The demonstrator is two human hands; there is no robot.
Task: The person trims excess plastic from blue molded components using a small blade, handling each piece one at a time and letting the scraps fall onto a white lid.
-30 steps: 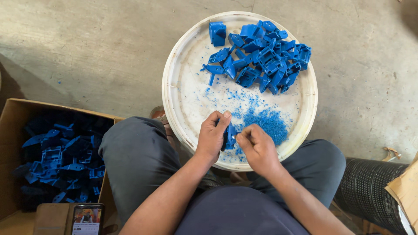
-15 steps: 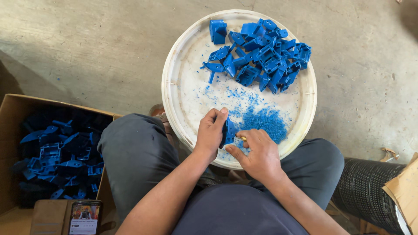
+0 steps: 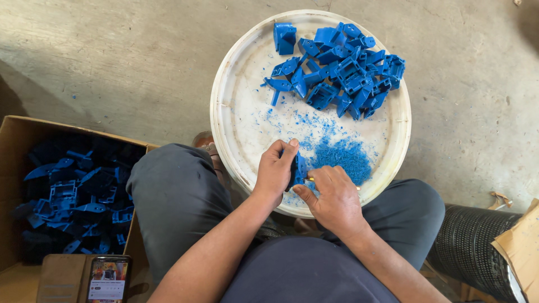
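Observation:
My left hand [image 3: 275,168] grips a small blue plastic part [image 3: 298,167] over the near edge of a round white tray [image 3: 241,112]. My right hand [image 3: 334,196] is closed on a thin tool with a yellowish handle [image 3: 307,179], its tip against the part. Just right of the hands lies a heap of blue shavings [image 3: 345,159]. A pile of several blue plastic parts [image 3: 342,67] fills the tray's far right side.
A cardboard box [image 3: 22,134] at my left holds several more blue parts [image 3: 73,196]. A phone with a lit screen [image 3: 108,279] lies at its near corner. A black ribbed cylinder [image 3: 477,247] sits at right on the concrete floor [image 3: 112,56].
My right hand shifted slightly down and left against the held part. The left hand keeps its grip.

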